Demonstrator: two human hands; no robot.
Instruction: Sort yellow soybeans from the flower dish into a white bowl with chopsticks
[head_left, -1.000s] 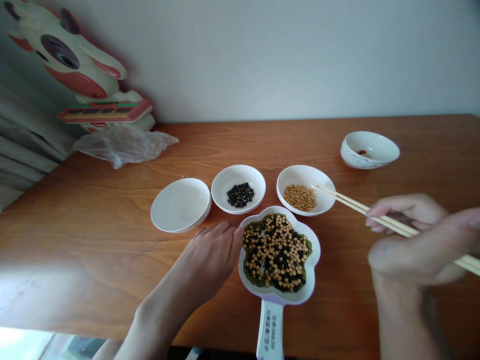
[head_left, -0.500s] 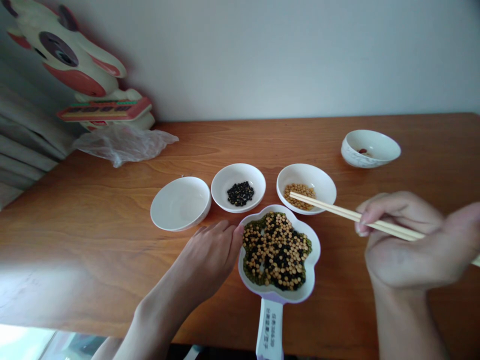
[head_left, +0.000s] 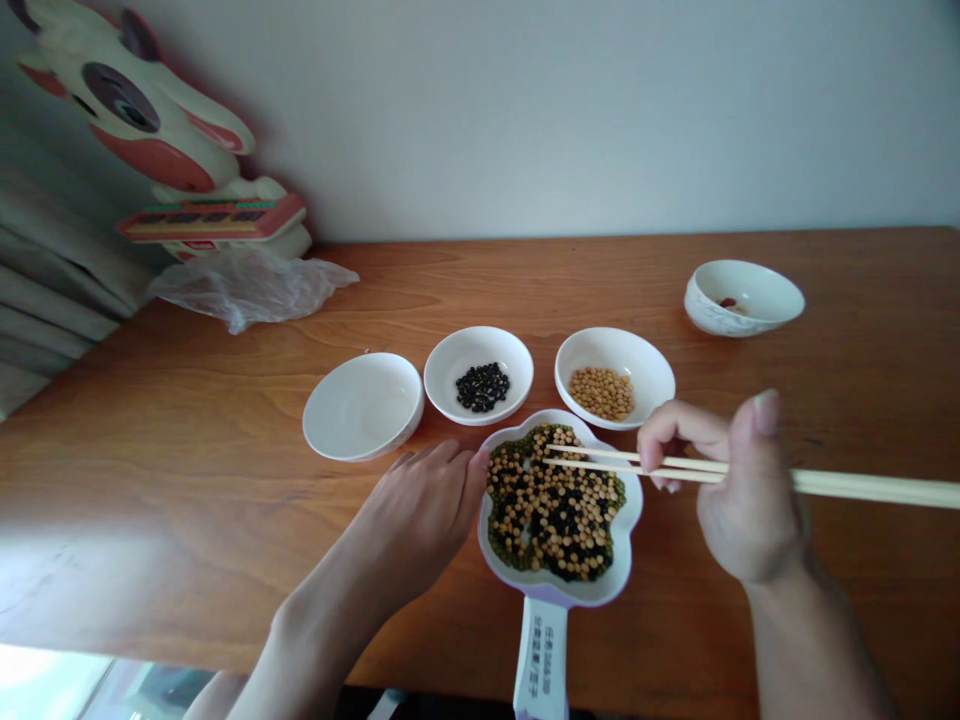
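Observation:
My right hand [head_left: 739, 480] holds a pair of wooden chopsticks [head_left: 847, 484], their tips slightly apart over the mixed beans [head_left: 555, 500]. Yellow, black and small green beans fill a white flower-shaped pan [head_left: 634, 500] with a labelled handle. At the pan's left rim, my left hand [head_left: 431, 500] grips the edge, its fingertips partly hidden. Just behind the pan stand a white bowl [head_left: 652, 365] with yellow beans [head_left: 601, 393] and another white bowl [head_left: 517, 350] with black beans [head_left: 482, 387]. To their left is a white bowl [head_left: 360, 405] with nothing visible inside.
A patterned bowl [head_left: 709, 312] with a few reddish-brown bits sits at the back right. At the back left, a crumpled plastic bag [head_left: 255, 290] lies before a cow-shaped toy keyboard [head_left: 217, 220]. A wall rises behind the wooden table [head_left: 187, 480].
My right hand has turned and moved left and toward me, bringing the chopsticks from the yellow-bean bowl to above the pan. The tips have spread a little. My left hand stays at the rim.

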